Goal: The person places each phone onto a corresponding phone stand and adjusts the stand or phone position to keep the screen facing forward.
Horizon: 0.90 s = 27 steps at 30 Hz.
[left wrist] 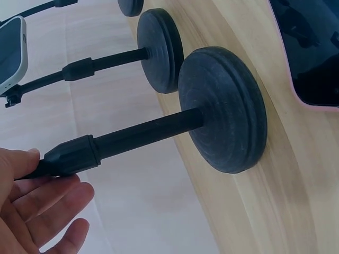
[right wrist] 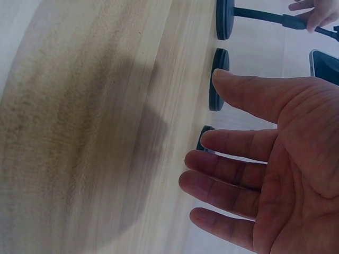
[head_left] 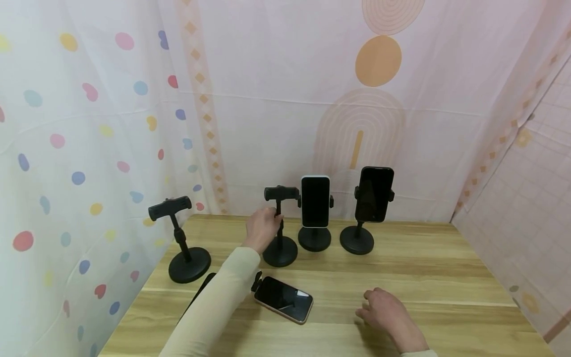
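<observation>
My left hand (head_left: 262,229) pinches the upper pole of a black phone stand (head_left: 279,253), thumb on one side and fingers on the other. In the left wrist view the grip sits just above the collar (left wrist: 74,154), and the round base (left wrist: 225,111) stands on the table. The clamp (head_left: 281,193) at its top holds no phone. Over the front right of the table, my right hand (head_left: 387,315) holds nothing; its fingers look relaxed and spread in the right wrist view. A phone with a pinkish rim (head_left: 284,299) lies face up near my left forearm.
Right of the gripped stand, a white-rimmed phone (head_left: 315,201) and a black phone (head_left: 375,194) sit upright in two stands. Another phoneless stand (head_left: 189,265) is at the left. A dark flat object (head_left: 198,292) is partly hidden by my left sleeve. Curtains border the wooden table (head_left: 428,267).
</observation>
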Motion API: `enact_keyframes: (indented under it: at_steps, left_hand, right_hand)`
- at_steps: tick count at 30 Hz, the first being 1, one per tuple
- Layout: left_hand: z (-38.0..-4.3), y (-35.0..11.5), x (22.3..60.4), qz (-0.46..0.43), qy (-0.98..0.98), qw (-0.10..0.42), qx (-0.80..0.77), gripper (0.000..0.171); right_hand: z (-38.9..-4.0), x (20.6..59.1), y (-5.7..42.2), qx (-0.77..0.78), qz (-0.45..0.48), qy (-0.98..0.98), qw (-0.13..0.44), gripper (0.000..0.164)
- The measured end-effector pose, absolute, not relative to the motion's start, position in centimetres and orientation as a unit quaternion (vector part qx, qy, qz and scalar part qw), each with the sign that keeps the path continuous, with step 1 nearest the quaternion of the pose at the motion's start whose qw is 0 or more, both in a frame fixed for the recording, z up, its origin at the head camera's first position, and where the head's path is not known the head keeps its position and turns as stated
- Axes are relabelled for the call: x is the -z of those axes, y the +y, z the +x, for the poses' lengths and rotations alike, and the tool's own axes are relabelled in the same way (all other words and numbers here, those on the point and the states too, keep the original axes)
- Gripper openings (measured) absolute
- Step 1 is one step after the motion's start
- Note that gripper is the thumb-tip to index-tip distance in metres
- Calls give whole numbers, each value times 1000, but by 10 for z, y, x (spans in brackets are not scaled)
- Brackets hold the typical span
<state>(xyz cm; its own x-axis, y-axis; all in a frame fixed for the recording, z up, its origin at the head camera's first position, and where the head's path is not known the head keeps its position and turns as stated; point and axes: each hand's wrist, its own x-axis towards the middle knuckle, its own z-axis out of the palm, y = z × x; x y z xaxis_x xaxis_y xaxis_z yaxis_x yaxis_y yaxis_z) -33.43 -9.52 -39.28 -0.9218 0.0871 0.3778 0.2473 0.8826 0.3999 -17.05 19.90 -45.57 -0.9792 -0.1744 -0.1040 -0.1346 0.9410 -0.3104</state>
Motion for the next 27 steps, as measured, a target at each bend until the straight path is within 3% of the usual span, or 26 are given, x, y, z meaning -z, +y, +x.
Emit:
enact_keyframes:
  at_steps: [16, 27]
  left_hand:
    - [-327, -99, 394, -96, -946, 205, 232, 26]
    - [-319, -104, 391, -107, -943, 216, 230, 38]
  right_hand:
    - [-171, 456, 199, 159, -77, 982, 68, 43]
    - [-170, 456, 198, 152, -89, 983, 52, 40]
